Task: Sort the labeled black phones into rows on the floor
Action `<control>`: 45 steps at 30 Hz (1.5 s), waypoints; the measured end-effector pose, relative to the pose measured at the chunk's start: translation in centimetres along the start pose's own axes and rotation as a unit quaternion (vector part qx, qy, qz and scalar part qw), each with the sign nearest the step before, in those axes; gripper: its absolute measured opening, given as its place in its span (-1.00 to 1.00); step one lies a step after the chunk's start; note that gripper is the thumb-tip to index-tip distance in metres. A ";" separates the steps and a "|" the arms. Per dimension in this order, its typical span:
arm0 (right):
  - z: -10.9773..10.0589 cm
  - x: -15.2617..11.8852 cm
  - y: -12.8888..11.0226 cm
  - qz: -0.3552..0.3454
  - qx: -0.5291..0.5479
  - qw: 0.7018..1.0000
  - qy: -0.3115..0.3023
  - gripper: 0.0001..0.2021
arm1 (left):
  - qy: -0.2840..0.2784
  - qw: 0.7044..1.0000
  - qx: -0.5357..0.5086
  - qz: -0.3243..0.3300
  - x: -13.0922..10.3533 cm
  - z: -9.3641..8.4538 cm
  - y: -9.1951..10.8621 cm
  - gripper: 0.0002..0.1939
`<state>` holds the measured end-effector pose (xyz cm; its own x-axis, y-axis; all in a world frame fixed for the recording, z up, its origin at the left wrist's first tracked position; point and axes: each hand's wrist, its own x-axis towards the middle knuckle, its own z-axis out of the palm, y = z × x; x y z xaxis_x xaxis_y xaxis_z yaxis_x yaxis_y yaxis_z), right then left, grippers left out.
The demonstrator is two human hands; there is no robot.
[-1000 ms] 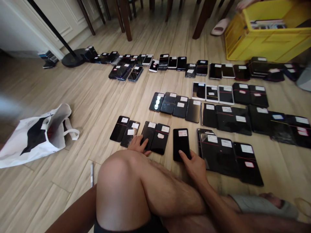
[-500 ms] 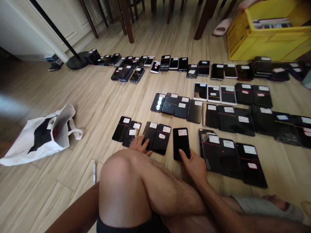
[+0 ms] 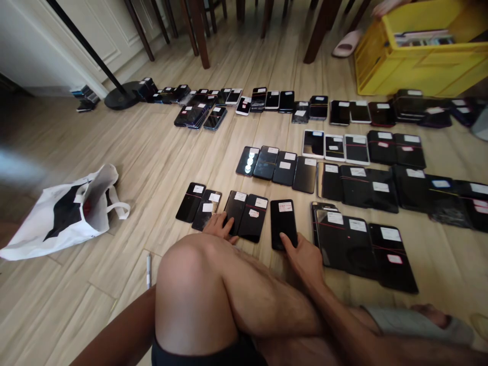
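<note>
In my right hand (image 3: 307, 253) is a black smartphone (image 3: 283, 223) with a white label near its top. My thumb lies on its lower screen, while the fingers beneath are hidden. My left hand (image 3: 220, 225) rests with fingers spread at the lower end of a dark labelled phone (image 3: 235, 207), partly hidden by my raised knee. Close by the left hand lie a phone with two labels (image 3: 207, 209) and another black phone (image 3: 190, 202). Between my hands is a phone with a red band (image 3: 253, 217). Right of my right hand, several banded phones (image 3: 346, 246) overlap.
Rows of labelled phones (image 3: 358, 185) cover the floor ahead. A white bag (image 3: 66, 211) and a pen (image 3: 148, 271) lie to the left. Farther back are a lamp base (image 3: 122, 96), dark wooden legs (image 3: 200, 38) and a yellow crate (image 3: 419, 71) with another person's hand (image 3: 383, 7) on its rim.
Both hands keep nearly the same place and hold. The view has shifted very slightly; the phones on the floor lie as before.
</note>
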<state>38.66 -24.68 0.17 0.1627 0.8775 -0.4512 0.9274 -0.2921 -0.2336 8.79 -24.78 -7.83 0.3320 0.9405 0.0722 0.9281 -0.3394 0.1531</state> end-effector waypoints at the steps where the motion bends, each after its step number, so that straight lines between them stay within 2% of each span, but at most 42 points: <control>1: 0.0 0.0 0.0 0.000 -0.003 1.000 -0.001 -0.58 | 0.002 1.000 -0.004 -0.003 0.0 0.0 0.0 -0.31; 26: -0.1 0.1 0.1 0.001 -0.008 1.000 -0.012 -0.55 | 0.017 1.000 -0.020 -0.016 0.1 0.0 0.4 -0.34; 34: -0.2 0.0 0.1 -0.008 0.005 1.000 -0.007 -0.57 | -0.021 0.998 -0.050 -0.018 0.4 -0.8 -0.4 -0.35; 45: 0.1 0.1 0.3 -0.010 0.018 1.000 -0.004 -0.57 | -0.079 0.990 -0.098 -0.068 0.6 -2.3 0.4 -0.23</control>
<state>38.94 -24.69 0.00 0.1421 0.8801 -0.4531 0.9176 -0.2887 -0.2731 9.00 -24.38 -5.45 0.2421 0.9634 -0.1149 0.9207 -0.1908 0.3404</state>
